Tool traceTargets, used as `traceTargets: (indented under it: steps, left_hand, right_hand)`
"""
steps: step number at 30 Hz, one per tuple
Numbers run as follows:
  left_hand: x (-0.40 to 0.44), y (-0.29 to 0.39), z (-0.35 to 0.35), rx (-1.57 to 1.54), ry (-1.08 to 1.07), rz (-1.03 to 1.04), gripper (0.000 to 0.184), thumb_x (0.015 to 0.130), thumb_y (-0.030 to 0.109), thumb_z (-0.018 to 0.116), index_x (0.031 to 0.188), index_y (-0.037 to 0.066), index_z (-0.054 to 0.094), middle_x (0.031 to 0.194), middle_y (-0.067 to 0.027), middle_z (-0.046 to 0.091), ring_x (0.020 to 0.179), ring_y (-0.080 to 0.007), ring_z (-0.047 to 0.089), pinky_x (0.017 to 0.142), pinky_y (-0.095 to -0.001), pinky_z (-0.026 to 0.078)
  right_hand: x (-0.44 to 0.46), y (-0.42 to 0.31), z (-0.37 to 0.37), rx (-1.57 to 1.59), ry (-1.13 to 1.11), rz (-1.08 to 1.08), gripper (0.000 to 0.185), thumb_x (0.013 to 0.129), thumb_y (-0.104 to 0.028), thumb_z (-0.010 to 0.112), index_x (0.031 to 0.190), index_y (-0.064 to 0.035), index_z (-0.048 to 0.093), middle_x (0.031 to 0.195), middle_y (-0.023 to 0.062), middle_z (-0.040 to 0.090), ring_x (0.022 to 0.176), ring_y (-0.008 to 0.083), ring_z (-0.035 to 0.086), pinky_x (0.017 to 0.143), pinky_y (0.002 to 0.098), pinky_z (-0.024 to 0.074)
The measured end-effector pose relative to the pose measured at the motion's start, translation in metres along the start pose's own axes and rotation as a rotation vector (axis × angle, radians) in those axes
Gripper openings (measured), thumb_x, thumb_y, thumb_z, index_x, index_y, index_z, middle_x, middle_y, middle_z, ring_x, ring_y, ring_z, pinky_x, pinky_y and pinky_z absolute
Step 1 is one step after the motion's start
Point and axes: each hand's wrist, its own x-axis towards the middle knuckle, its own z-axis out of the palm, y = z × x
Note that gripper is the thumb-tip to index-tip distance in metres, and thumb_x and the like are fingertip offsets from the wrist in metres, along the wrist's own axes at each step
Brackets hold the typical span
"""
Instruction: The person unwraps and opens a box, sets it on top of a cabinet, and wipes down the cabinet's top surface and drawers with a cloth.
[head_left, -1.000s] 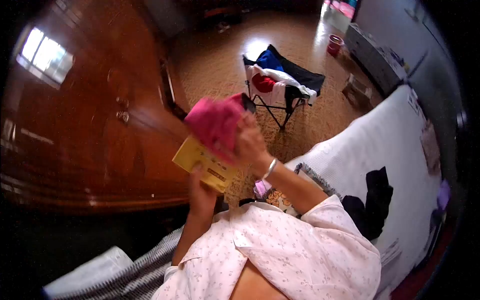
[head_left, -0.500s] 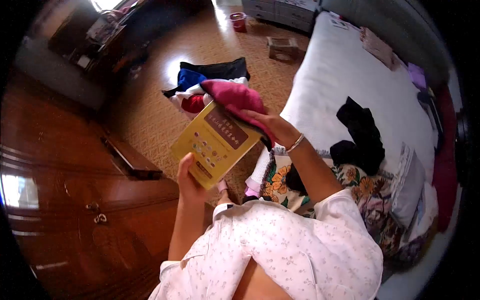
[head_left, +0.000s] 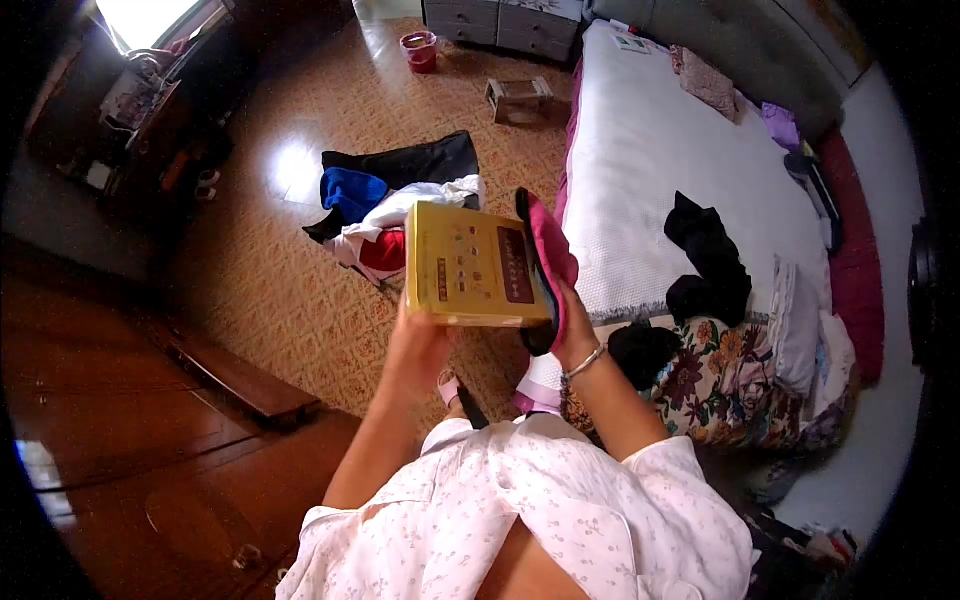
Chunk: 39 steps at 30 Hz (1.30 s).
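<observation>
A yellow box [head_left: 455, 270] with a brown label and small printed pictures is held in front of me, its long side roughly level. My left hand [head_left: 418, 345], slightly blurred, grips its lower left corner. At the box's right end, my right hand [head_left: 574, 330] is closed on a pink cloth item [head_left: 550, 250] with a black edge or lining. That black edge lies against the end of the box; whether the box reaches inside it, I cannot tell. A bracelet circles my right wrist.
Clothes [head_left: 400, 190] in black, blue, white and red lie on the patterned floor ahead. To the right is a bed [head_left: 630, 170] bearing black garments [head_left: 710, 260] and a floral cover [head_left: 720, 375]. A wooden cabinet [head_left: 120, 400] stands left; a small stool [head_left: 518, 100] and red bucket [head_left: 420, 52] are farther off.
The yellow box has turned so its label faces right and its edge shows. The pink item has swung from above the box to its right end. My view has shifted.
</observation>
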Motion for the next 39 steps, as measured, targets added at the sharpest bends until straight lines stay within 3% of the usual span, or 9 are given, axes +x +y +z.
traceTargets:
  steps: [3, 7, 13, 15, 16, 23, 26, 30, 39]
  left_hand:
    - [0.004, 0.011, 0.012, -0.081, -0.03, 0.123, 0.079, 0.075, 0.023, 0.081, 0.135, 0.007, 0.031, 0.129, -0.0091, 0.042, 0.117, -0.0218, 0.046, 0.096, -0.0372, 0.045]
    - [0.018, 0.028, -0.005, -0.004, 0.283, 0.173, 0.074, 0.075, 0.007, 0.076, 0.135, 0.006, 0.033, 0.13, -0.0092, 0.044, 0.119, -0.0245, 0.047, 0.099, -0.0399, 0.043]
    - [0.015, 0.054, -0.018, 0.311, -0.111, 0.224, 0.064, 0.072, -0.012, 0.066, 0.13, 0.001, 0.042, 0.126, -0.0125, 0.053, 0.116, -0.0227, 0.053, 0.098, -0.0363, 0.043]
    - [0.013, 0.063, -0.01, 0.299, -0.195, 0.188, 0.062, 0.071, -0.012, 0.066, 0.128, 0.0, 0.045, 0.123, -0.0124, 0.056, 0.114, -0.023, 0.055, 0.098, -0.0368, 0.044]
    - [0.014, 0.065, -0.006, 0.339, -0.179, 0.184, 0.067, 0.07, -0.01, 0.07, 0.13, 0.001, 0.043, 0.126, -0.012, 0.054, 0.116, -0.0225, 0.054, 0.099, -0.0369, 0.043]
    - [0.043, 0.108, 0.018, 0.29, -0.28, 0.231, 0.101, 0.068, 0.032, 0.084, 0.146, 0.007, 0.025, 0.143, -0.012, 0.039, 0.135, -0.0246, 0.033, 0.11, -0.0403, 0.029]
    - [0.072, 0.117, 0.026, 0.333, -0.462, 0.323, 0.083, 0.075, 0.031, 0.079, 0.142, 0.006, 0.038, 0.138, -0.012, 0.044, 0.128, -0.0223, 0.042, 0.107, -0.0387, 0.033]
    - [0.115, 0.114, 0.059, 0.564, -0.276, 0.376, 0.048, 0.085, 0.012, 0.07, 0.13, 0.005, 0.054, 0.123, -0.009, 0.051, 0.109, -0.0171, 0.055, 0.095, -0.0319, 0.045]
    - [0.23, 0.08, 0.13, 0.715, -0.148, 0.498, 0.024, 0.087, 0.011, 0.069, 0.108, 0.001, 0.064, 0.108, -0.0054, 0.06, 0.098, -0.0123, 0.059, 0.087, -0.0279, 0.048]
  right_hand:
    - [-0.004, 0.035, 0.028, -0.051, 0.174, -0.011, 0.049, 0.094, -0.033, 0.056, 0.133, -0.0049, 0.048, 0.123, 0.0073, 0.059, 0.11, 0.0218, 0.057, 0.096, 0.0366, 0.0456]
    - [0.003, 0.079, 0.032, -0.234, 0.171, 0.023, 0.051, 0.095, -0.037, 0.053, 0.136, -0.0075, 0.043, 0.128, 0.0051, 0.056, 0.114, 0.0208, 0.055, 0.1, 0.0365, 0.0432]
    - [0.04, 0.061, 0.048, 0.0, 0.046, -0.062, 0.057, 0.096, -0.05, 0.043, 0.139, -0.0121, 0.041, 0.135, 0.005, 0.051, 0.121, 0.0222, 0.05, 0.104, 0.0392, 0.0398]
    - [0.053, 0.045, 0.053, 0.175, -0.206, -0.068, 0.061, 0.095, -0.056, 0.042, 0.138, -0.0131, 0.042, 0.134, 0.0043, 0.051, 0.121, 0.022, 0.05, 0.103, 0.0395, 0.0408]
    - [0.054, 0.042, 0.07, 0.221, -0.023, -0.122, 0.046, 0.096, -0.048, 0.046, 0.126, -0.0147, 0.053, 0.114, 0.0006, 0.063, 0.1, 0.0169, 0.061, 0.089, 0.033, 0.0498]
    - [0.09, 0.018, 0.057, -0.018, 0.058, -0.398, 0.049, 0.094, -0.056, 0.047, 0.118, -0.014, 0.058, 0.107, 0.0015, 0.063, 0.093, 0.014, 0.062, 0.083, 0.0302, 0.0506]
    - [0.107, -0.004, 0.046, 0.111, -0.025, -0.284, 0.048, 0.092, -0.056, 0.05, 0.113, -0.0138, 0.059, 0.098, -0.0006, 0.064, 0.088, 0.0128, 0.062, 0.08, 0.0281, 0.0509]
    - [0.133, -0.037, 0.041, 0.097, -0.001, -0.287, 0.05, 0.091, -0.058, 0.051, 0.111, -0.014, 0.06, 0.095, -0.0021, 0.064, 0.086, 0.0124, 0.061, 0.079, 0.0275, 0.0507]
    - [0.198, -0.152, -0.016, -0.162, -0.053, -0.59, 0.046, 0.096, -0.046, 0.05, 0.123, -0.0101, 0.052, 0.116, 0.0001, 0.059, 0.105, 0.014, 0.058, 0.093, 0.0309, 0.0466]
